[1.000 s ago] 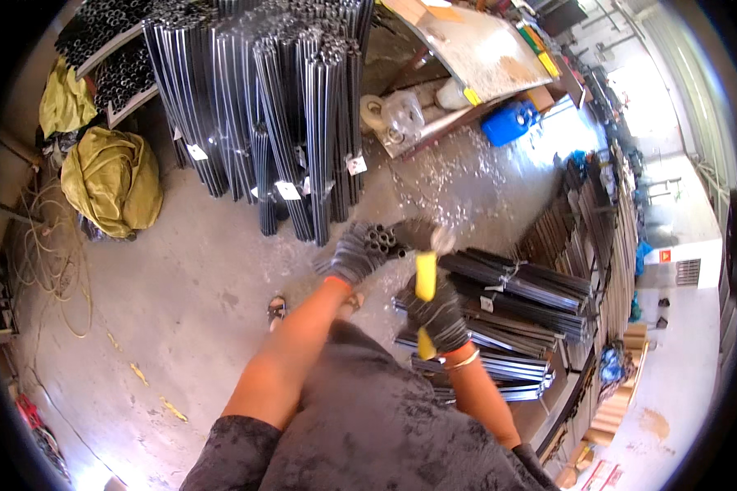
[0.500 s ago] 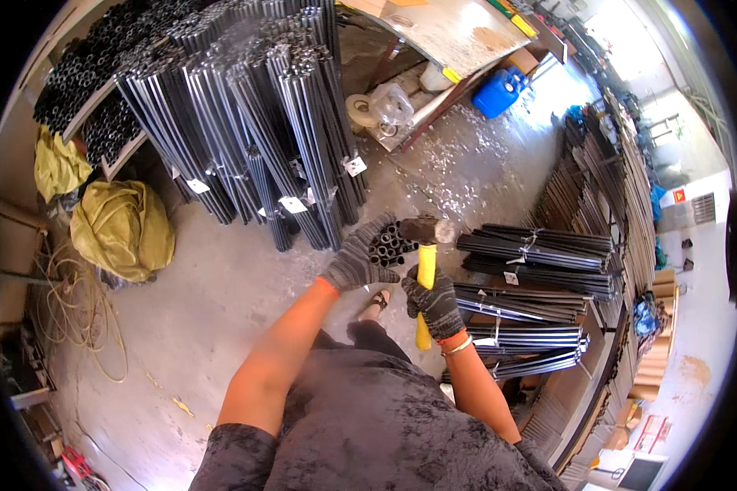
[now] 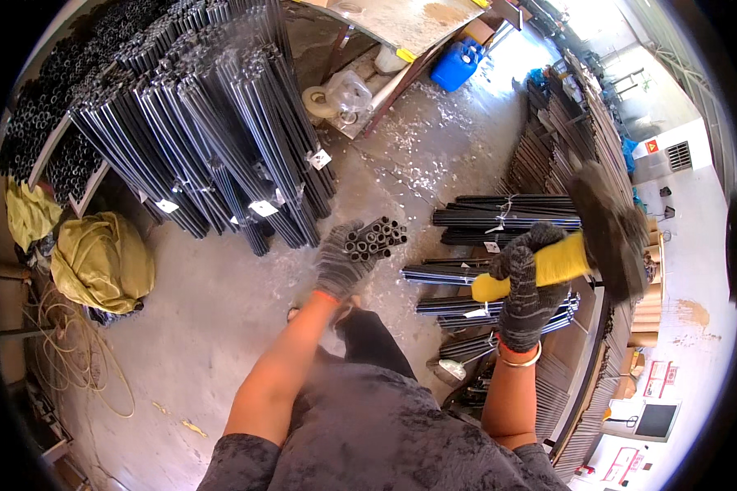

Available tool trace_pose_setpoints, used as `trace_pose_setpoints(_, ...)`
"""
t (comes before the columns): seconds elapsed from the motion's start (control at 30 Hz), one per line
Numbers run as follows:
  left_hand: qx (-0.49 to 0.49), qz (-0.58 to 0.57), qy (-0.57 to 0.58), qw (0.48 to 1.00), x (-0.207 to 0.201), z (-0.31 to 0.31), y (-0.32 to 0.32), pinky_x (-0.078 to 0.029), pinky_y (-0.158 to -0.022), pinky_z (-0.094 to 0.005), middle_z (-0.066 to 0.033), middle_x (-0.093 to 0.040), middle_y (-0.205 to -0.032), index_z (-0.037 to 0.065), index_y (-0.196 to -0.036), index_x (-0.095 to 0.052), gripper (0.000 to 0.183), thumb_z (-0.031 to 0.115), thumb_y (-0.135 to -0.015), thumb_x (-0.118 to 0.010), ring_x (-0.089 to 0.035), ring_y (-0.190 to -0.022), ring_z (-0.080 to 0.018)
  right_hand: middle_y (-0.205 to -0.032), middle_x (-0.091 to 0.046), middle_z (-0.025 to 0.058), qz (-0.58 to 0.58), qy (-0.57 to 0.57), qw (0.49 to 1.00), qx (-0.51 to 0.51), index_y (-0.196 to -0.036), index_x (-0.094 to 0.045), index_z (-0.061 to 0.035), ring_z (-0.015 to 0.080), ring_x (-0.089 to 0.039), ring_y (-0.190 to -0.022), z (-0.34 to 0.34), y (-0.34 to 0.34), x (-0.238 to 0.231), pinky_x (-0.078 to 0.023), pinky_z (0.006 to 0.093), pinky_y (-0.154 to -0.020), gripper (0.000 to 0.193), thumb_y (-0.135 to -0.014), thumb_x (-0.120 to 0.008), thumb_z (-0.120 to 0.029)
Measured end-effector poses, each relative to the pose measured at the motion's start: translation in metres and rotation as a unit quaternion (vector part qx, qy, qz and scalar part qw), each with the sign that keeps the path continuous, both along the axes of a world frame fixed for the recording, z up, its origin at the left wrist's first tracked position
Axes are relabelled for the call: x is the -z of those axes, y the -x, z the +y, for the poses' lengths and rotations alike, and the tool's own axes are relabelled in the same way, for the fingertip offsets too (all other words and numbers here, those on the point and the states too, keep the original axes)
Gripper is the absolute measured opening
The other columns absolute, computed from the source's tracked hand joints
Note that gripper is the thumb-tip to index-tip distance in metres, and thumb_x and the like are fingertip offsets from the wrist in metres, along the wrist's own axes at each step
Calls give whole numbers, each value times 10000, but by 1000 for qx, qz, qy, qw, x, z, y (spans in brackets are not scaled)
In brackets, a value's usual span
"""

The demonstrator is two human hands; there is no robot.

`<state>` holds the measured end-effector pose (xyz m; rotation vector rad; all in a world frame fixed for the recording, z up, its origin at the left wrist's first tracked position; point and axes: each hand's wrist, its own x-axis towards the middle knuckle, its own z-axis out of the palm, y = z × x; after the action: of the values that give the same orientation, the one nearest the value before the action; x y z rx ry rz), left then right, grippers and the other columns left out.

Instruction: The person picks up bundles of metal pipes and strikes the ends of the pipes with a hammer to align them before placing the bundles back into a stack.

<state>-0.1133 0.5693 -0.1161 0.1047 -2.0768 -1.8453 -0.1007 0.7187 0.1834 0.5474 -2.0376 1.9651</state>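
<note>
My left hand (image 3: 341, 260), in a grey knit glove with an orange cuff, is closed around the near side of a bundle of dark metal tubes (image 3: 374, 239). Their open round ends face up toward me; the lower part of the bundle is hidden. My right hand (image 3: 528, 282), gloved the same way, grips the yellow handle of a hammer (image 3: 563, 257). Its heavy dark head is raised to the right, close to the camera and somewhat blurred, well apart from the tubes.
Tall tied tube bundles (image 3: 221, 139) stand at the far left beside yellow sacks (image 3: 102, 262). More tied bundles (image 3: 499, 217) lie to the right. A worktable (image 3: 401, 24) and a blue jug (image 3: 457, 65) are at the back. A loose hose (image 3: 74, 352) lies on the left floor.
The hammer has swung up and to the right, away from the tube ends, in my right hand. My left hand still holds the bundle, which now tilts more. The view has shifted.
</note>
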Motion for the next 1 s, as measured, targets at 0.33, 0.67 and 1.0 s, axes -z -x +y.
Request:
trace_pose_setpoints(0.33, 41, -10, 4, 999, -40, -9, -10, -451, -907, -310, -82, -541, -1133, 20, -1200, -470, 623, 141, -666, -766, -546, -1034, -217, -688, -563, 12, -285, -257, 923, -20, -873, -536, -70, 92, -507, -514, 35, 16, 155, -418, 225, -461, 121, -818, -627, -13)
trace_pose_setpoints(0.67, 159, 6, 170, 973, -63, 3, -25, -299, -1071, -385, -154, -445, -1346, 43, -1375, -369, 1018, 290, -529, -877, -403, -1269, -299, -929, -640, 37, -414, -68, 902, -101, -1080, -587, -16, 124, -580, -785, 46, 19, 175, -487, 269, -721, 301, -791, -670, -2)
trace_pose_setpoints(1.0, 181, -47, -552, 813, -67, 40, -24, -506, -888, -346, -105, -532, -1262, 56, -1323, -413, 478, 125, -881, -581, -548, -1113, -212, -996, -649, 55, -273, -216, 906, -240, -1154, -557, -12, 126, -596, -849, 59, 48, 180, -493, 286, -776, 392, -785, -690, -31)
